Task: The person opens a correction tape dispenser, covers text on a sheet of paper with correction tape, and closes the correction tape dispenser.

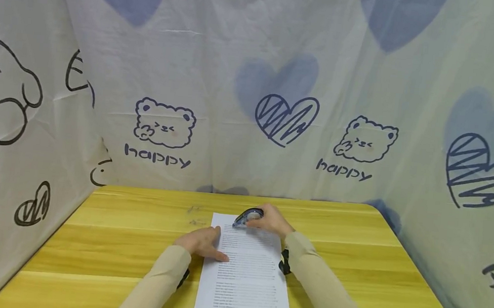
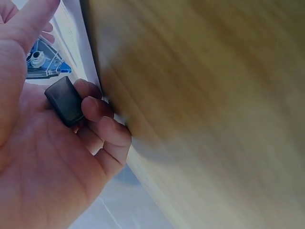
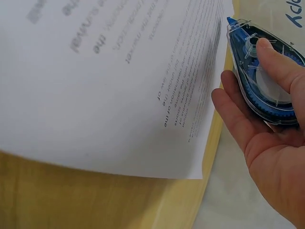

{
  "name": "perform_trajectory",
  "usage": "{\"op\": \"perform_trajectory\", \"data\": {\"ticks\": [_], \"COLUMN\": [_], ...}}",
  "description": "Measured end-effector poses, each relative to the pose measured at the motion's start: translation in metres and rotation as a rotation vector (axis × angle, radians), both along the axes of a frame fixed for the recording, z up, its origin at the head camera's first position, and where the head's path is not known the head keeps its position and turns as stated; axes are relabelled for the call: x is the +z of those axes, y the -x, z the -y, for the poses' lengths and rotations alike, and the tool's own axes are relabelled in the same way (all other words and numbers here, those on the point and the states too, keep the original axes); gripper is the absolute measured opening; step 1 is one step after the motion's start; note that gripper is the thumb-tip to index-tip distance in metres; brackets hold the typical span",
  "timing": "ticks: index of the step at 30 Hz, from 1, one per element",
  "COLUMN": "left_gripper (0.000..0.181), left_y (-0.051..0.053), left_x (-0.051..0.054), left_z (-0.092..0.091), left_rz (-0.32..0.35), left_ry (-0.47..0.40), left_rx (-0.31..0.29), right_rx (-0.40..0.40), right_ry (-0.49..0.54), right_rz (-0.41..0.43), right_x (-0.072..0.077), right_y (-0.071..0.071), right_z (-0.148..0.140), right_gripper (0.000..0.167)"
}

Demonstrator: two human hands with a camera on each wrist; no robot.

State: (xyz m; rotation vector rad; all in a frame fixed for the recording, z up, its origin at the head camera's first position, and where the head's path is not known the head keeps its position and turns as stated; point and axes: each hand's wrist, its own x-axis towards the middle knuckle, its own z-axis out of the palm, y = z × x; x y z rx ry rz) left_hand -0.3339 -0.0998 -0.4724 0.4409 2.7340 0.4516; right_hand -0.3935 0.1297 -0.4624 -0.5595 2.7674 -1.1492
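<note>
Resting at about ten o'clock on a white sheet of printed paper (image 1: 248, 278), the left hand (image 1: 200, 242) has its thumb stretched over the text and its other fingers bent at the edge; in the left wrist view those curled fingers hold a small dark block with rounded corners (image 2: 65, 102). At one o'clock on the sheet, the right hand (image 1: 274, 221) pinches a clear-and-blue, teardrop-shaped plastic correction-tape dispenser (image 3: 264, 86) between thumb and fingers. It sits at the sheet's twelve o'clock, about two o'clock from the left hand, its tip pointing towards eight over the first printed lines; whether the tip touches the paper I cannot tell.

Beneath is a yellow wood-grained table (image 1: 344, 252). Beige long sleeves (image 1: 156, 279) come in from seven and five o'clock, with black wrist devices (image 1: 285, 262) at the cuffs. White cloth (image 1: 217, 136) printed with blue hearts, bear faces and "happy" hangs at nine, twelve and three o'clock.
</note>
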Motion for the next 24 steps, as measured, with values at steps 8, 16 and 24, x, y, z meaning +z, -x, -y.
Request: {"op": "perform_trajectory", "data": {"ticks": [8, 16, 24], "left_gripper": [0.106, 0.106, 0.104], "left_y": [0.0002, -0.0014, -0.0018], "left_x": [-0.0013, 0.0, 0.0022], "left_z": [0.0008, 0.001, 0.0], "left_rz": [0.0, 0.001, -0.007], "left_ry": [0.008, 0.017, 0.013], "left_rx": [0.004, -0.002, -0.006], "right_rx": [-0.017, -0.044, -0.034], "right_ry": [0.028, 0.027, 0.039], "right_rz": [0.029, 0.037, 0.032], "right_x": [-0.0062, -0.0086, -0.0103], "right_y": [0.006, 0.0047, 0.0075], "right_z": [0.0025, 0.0044, 0.0029], "right_gripper": [0.021, 0.025, 0.024]}}
